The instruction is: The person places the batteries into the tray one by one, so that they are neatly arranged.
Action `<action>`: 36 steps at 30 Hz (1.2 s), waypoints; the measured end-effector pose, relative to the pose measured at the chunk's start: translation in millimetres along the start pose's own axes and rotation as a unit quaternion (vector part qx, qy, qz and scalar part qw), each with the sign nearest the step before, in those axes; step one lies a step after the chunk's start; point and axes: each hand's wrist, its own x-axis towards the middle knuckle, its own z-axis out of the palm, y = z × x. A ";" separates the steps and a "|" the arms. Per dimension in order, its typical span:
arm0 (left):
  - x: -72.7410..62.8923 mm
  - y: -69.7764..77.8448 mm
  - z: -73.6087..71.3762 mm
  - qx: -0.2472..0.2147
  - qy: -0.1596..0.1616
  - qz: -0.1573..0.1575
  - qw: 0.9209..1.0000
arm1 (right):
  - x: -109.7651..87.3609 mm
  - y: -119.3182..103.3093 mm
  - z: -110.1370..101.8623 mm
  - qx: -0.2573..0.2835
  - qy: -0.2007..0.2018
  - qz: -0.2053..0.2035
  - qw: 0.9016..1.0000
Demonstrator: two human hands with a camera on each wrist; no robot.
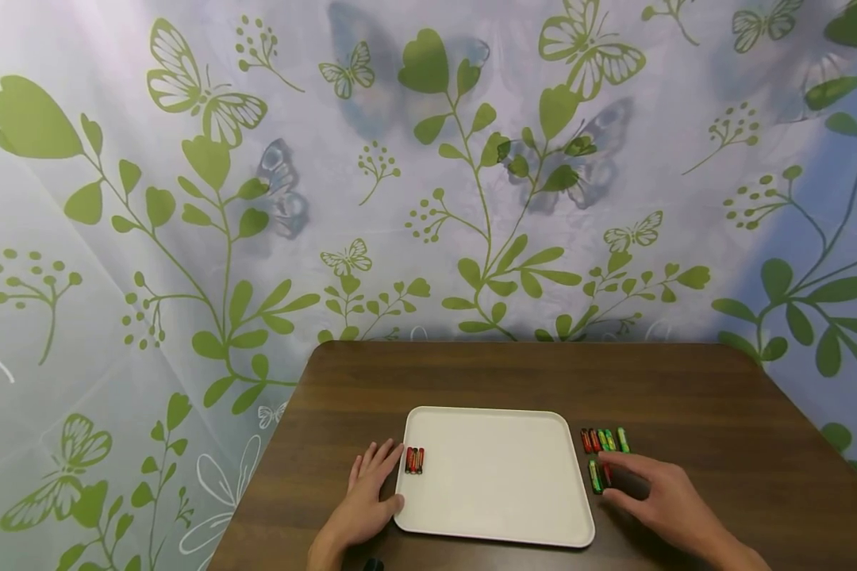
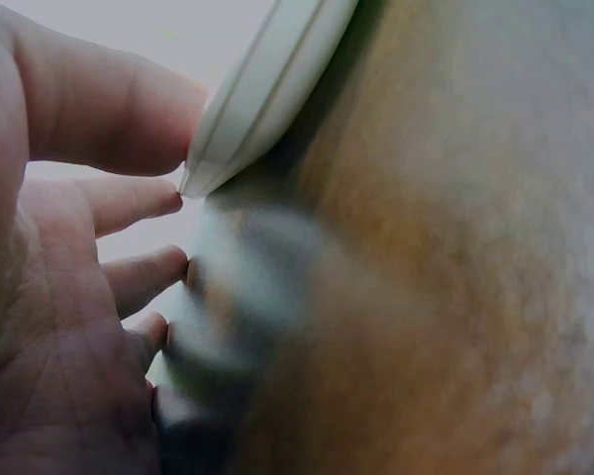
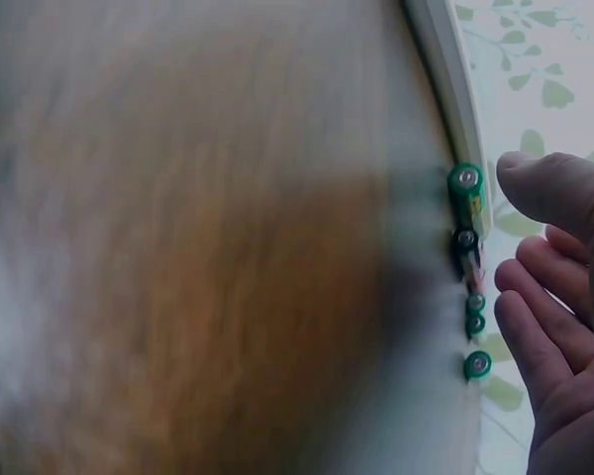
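My left hand [image 1: 363,501] rests against the left rim of a cream tray [image 1: 500,476], fingers spread and thumb at the edge. In the left wrist view the thumb touches the tray rim [image 2: 247,99]. Three red-and-black batteries [image 1: 414,461] lie side by side on the tray near that hand. My right hand [image 1: 660,496] hovers at the right over loose batteries, thumb and fingers apart with nothing between them. Nearest to it are a green battery [image 1: 596,477] and a red battery [image 1: 608,474], the latter partly hidden by the fingers. Green battery ends [image 3: 466,178] show beside the thumb in the right wrist view.
Behind the near pair lies a row of red batteries [image 1: 589,440] and green batteries [image 1: 622,439], right of the tray. A brown wooden table [image 1: 514,373] bears everything. A small dark object [image 1: 374,565] sits at its front edge. A leaf-and-butterfly curtain [image 1: 371,198] hangs behind.
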 end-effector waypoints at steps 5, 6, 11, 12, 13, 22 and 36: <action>-0.3 1.1 -0.5 -0.001 -0.001 -0.003 1.000 | 0.1 4.3 -1.0 -0.010 -0.002 -0.001 1.000; -0.4 1.1 -0.6 -0.001 -0.001 -0.003 1.000 | 0.2 5.0 -0.9 -0.013 -0.004 -0.001 1.000; -0.4 1.2 -1.0 -0.002 -0.001 -0.001 1.000 | 1.7 7.7 -0.3 -0.025 -0.020 0.005 0.999; -0.4 1.3 -1.1 -0.003 -0.001 -0.001 1.000 | 2.0 8.0 0.0 -0.024 -0.023 0.006 0.999; -0.4 1.3 -1.1 -0.003 -0.002 0.000 1.000 | 2.1 8.3 0.2 -0.024 -0.027 0.008 0.999; -0.7 1.6 -0.8 0.002 -0.001 -0.006 1.000 | 2.8 9.3 1.8 -0.020 -0.057 0.023 0.998; -1.6 1.6 -1.7 -0.001 0.001 0.001 1.000 | 8.5 3.8 -4.3 -0.028 -0.048 0.009 0.998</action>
